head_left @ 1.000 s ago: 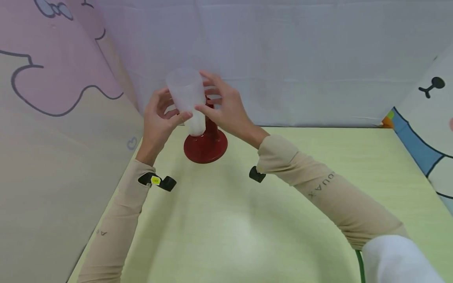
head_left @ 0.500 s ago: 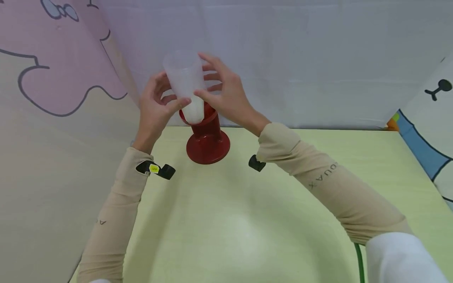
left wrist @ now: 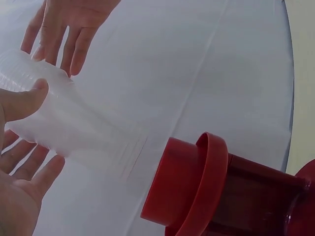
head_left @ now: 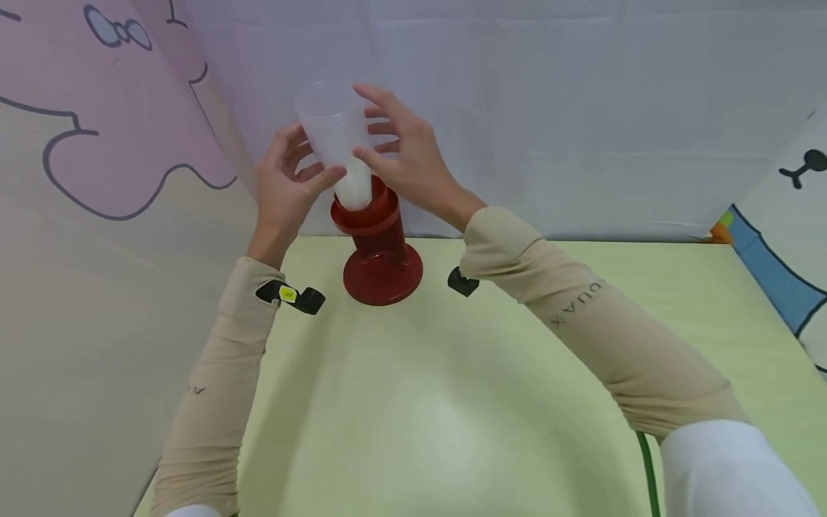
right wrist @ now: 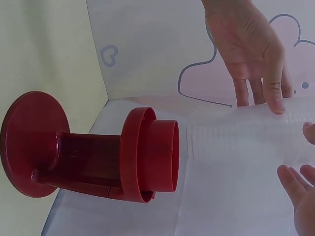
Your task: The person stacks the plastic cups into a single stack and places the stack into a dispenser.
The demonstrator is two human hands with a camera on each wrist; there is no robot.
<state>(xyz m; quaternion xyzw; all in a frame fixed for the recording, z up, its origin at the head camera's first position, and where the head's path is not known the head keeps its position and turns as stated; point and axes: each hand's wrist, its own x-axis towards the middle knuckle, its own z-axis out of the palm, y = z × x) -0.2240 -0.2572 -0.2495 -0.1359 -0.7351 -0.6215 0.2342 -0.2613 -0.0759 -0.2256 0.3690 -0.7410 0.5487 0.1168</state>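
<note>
My left hand (head_left: pixel 284 183) and right hand (head_left: pixel 410 154) hold a stack of translucent plastic cups (head_left: pixel 336 136) from opposite sides, thumbs toward me. The stack's wide mouth faces up, slightly tilted. Below it stands a dark red cup holder (head_left: pixel 382 248) with a round base and a ringed open top. In the right wrist view, the cups' narrow end (right wrist: pixel 202 140) is close to the holder's red rim (right wrist: pixel 165 155) with a small gap between. The left wrist view shows the same gap beside the holder (left wrist: pixel 187 182). How many cups are nested cannot be told.
The holder stands on a pale green table (head_left: pixel 420 402) near its back edge. A white cloth (head_left: pixel 549 122) hangs behind, and a printed cartoon sheet (head_left: pixel 129 165) lines the left side. A green cord (head_left: pixel 648 474) shows at the lower right.
Both hands have raised the stack of cups from in front of the holder to above its top, now uncovering the red rim. The holder stays in place; the head view shifted slightly.
</note>
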